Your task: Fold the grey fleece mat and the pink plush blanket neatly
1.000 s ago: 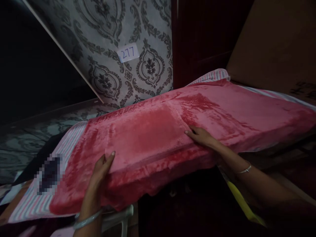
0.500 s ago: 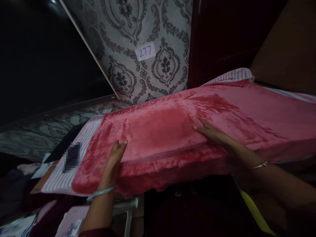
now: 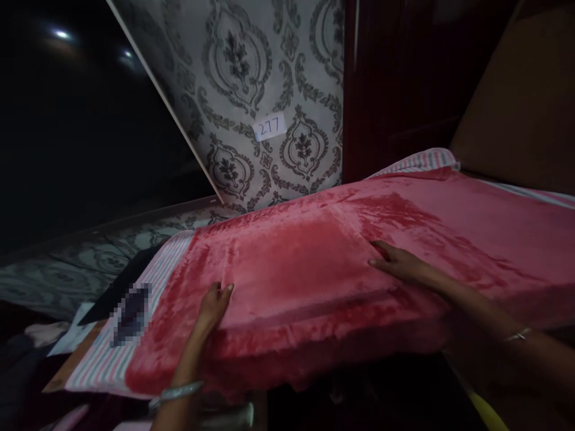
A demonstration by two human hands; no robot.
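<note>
A red-pink plush blanket covers the surface in front of me. Between my hands is a flat rectangular area in the same red-pink, which looks slightly raised; I cannot tell whether it is a separate folded cloth. At its left edge rests my left hand, thumb and fingers apart, with a bangle on the wrist. My right hand lies at its right edge, thumb spread from the fingers. Both hands seem to touch the plush, and neither visibly grips it.
Striped cloth shows under the blanket at the left, with a pixelated dark patch on it. A large dark screen-like panel stands at the upper left. Behind is patterned wallpaper bearing a paper marked 277.
The view has tilted up, so the blanket and wall sit lower in the picture. Both hands stay at the sides of the rectangular area, in much the same pose.
</note>
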